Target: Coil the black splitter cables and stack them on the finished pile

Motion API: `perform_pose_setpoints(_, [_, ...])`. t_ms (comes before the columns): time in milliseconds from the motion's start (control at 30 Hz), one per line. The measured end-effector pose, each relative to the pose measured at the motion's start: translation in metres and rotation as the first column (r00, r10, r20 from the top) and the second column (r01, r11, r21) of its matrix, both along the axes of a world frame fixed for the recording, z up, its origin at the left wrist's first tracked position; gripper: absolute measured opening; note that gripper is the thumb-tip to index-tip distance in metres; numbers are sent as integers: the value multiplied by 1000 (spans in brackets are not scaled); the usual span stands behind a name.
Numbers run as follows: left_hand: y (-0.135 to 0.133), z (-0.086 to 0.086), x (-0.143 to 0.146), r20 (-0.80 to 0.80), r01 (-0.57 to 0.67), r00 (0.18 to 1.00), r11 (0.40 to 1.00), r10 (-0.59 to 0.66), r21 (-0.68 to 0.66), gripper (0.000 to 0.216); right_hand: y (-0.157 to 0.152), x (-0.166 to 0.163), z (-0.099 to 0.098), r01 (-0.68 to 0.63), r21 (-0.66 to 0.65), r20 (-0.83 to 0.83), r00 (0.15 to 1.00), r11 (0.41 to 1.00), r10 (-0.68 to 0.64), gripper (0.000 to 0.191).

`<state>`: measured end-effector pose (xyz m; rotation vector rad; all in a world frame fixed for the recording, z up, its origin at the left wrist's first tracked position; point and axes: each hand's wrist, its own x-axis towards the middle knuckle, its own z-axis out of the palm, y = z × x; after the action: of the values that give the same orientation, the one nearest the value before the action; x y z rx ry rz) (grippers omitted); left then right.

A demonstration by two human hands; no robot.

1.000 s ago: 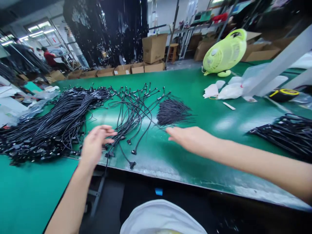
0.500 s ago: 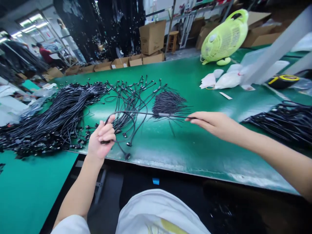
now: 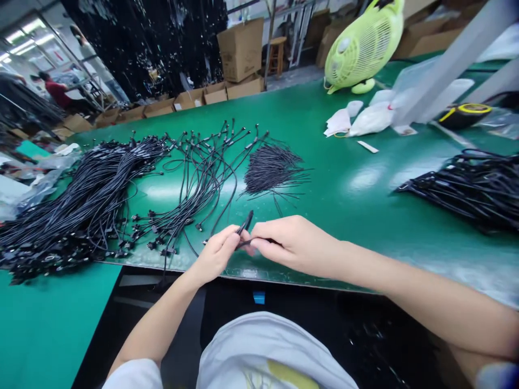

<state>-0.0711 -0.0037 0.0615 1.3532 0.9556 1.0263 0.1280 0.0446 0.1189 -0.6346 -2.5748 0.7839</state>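
Both my hands are close together above the front edge of the green table. My left hand [image 3: 219, 253] is closed on a black cable [image 3: 248, 219], part of which sticks up beyond the fingers. My right hand [image 3: 294, 240] pinches a dark length of the same cable just to the right, its thumb and fingers almost touching the left hand. Exactly where the cable ends lie is hidden by the fingers. Behind the hands lies a loose spread of black cables [image 3: 198, 189] with small connectors. A pile of short thin black ties [image 3: 271, 168] lies to its right.
A large heap of black cables [image 3: 101, 189] covers the table's left part. On the right lies another bundle of black cables [image 3: 470, 189]. Farther back are a yellow-green fan [image 3: 363, 48], white bags [image 3: 371, 120], a tape measure [image 3: 466, 116] and a slanted grey post [image 3: 454, 65].
My hands have come from wide apart, with the cable stretched between them, to almost touching near the table's front edge. The cable is now gathered between them. The view has shifted slightly.
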Motion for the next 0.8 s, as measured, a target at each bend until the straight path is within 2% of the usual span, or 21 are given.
perform_pose_setpoints(100, [-3,3,-6,199,57,979,998,-51,-25,42,13,-2,-14,80,-157,-158,982,984,-105,23])
perform_pose_setpoints(133, [-3,4,-7,278,47,960,998,-32,-47,41,16,-4,-21,131,-179,-235,957,975,-172,21])
perform_pose_setpoints(200, [-1,7,-6,405,27,914,992,25,-122,35,20,-10,-37,204,-230,-372,885,952,-280,38])
perform_pose_setpoints(267, [2,7,1,500,7,860,977,102,-211,36,21,-19,-51,194,-380,-403,846,905,-350,38])
perform_pose_setpoints(300, [3,6,6,538,-5,830,969,143,-249,39,21,-24,-57,161,-494,-389,838,854,-383,33])
perform_pose_setpoints(367, [6,2,16,598,-30,769,948,225,-318,43,18,-34,-64,69,-720,-374,800,691,-469,33])
perform_pose_setpoints(400, [7,0,21,624,-40,735,936,264,-349,42,17,-38,-66,17,-792,-387,760,611,-523,35])
perform_pose_setpoints(433, [7,-1,24,651,-39,699,924,297,-380,40,15,-42,-68,-34,-831,-411,709,555,-573,35])
perform_pose_setpoints(500, [8,2,25,711,-14,612,904,346,-428,35,12,-46,-70,-119,-862,-446,641,493,-625,34])
perform_pose_setpoints(533, [8,6,21,743,1,564,899,361,-437,36,10,-45,-72,-137,-872,-440,641,470,-629,32])
perform_pose_setpoints(600, [7,17,6,793,1,482,905,372,-425,39,4,-36,-76,-109,-891,-369,738,440,-565,28])
perform_pose_setpoints(633, [6,23,-4,805,-20,460,911,374,-411,40,2,-28,-79,-62,-893,-307,808,446,-503,26])
perform_pose_setpoints(667, [4,28,-15,808,-50,455,916,375,-397,39,-1,-18,-81,-1,-880,-238,866,475,-439,25])
perform_pose_setpoints(733, [0,35,-37,785,-90,499,922,368,-375,36,-3,6,-85,134,-786,-136,915,604,-380,26])
perform_pose_setpoints(800, [-5,36,-51,717,-82,608,925,341,-371,33,0,29,-84,290,-575,-124,893,765,-432,29])
